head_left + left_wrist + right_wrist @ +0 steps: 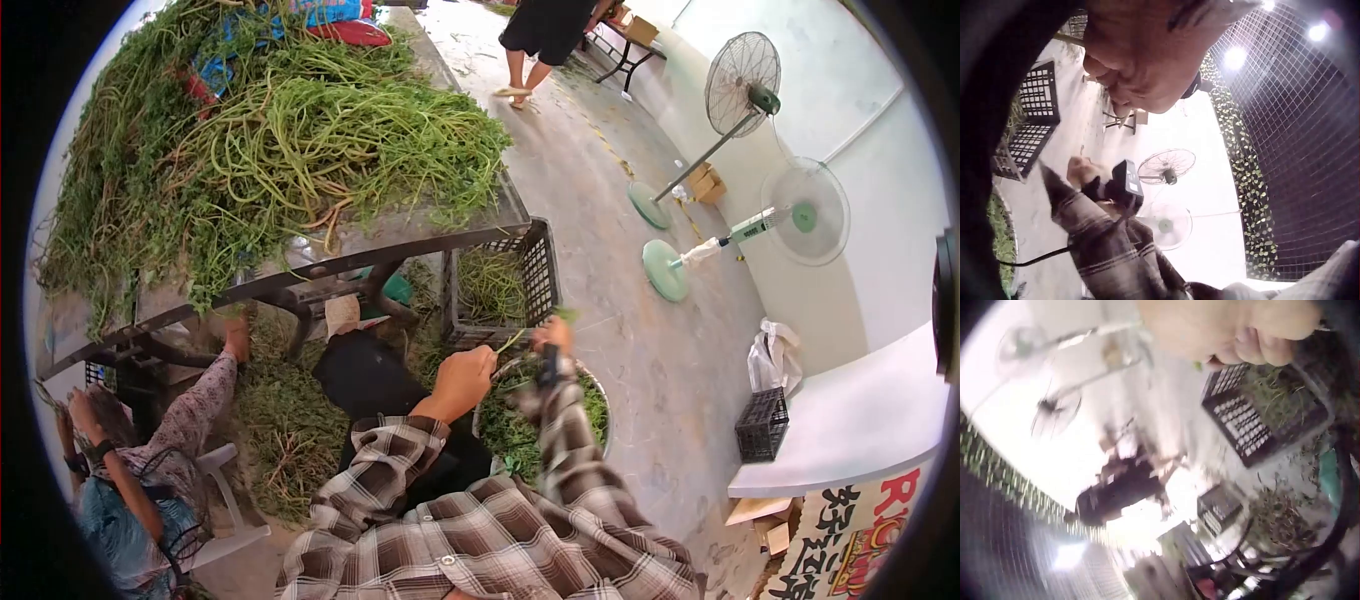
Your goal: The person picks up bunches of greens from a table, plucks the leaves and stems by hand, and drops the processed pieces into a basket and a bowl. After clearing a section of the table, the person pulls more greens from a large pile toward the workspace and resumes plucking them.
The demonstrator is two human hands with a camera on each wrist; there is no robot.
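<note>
My left hand (465, 378) is curled in a fist around a thin green stem (510, 343); in the left wrist view this hand (1132, 59) fills the top. My right hand (552, 335) pinches the other end of the stem, and green leaves stick out above its fingers. In the right wrist view its fingers (1254, 337) are curled, with a bit of green showing beneath them. Both hands hover over a metal bowl (606, 415) that holds picked greens (515, 432). From the left wrist view I see the right hand (1082, 172) with its plaid sleeve and wrist camera.
A table (400, 235) ahead carries a big heap of green stems (280, 150). A black crate (540, 270) with greens stands beyond the bowl. Another person (150, 470) sits at my left. Two fans (745, 85) (805, 210), a small crate (762, 425) and a white counter (860, 420) are on the right.
</note>
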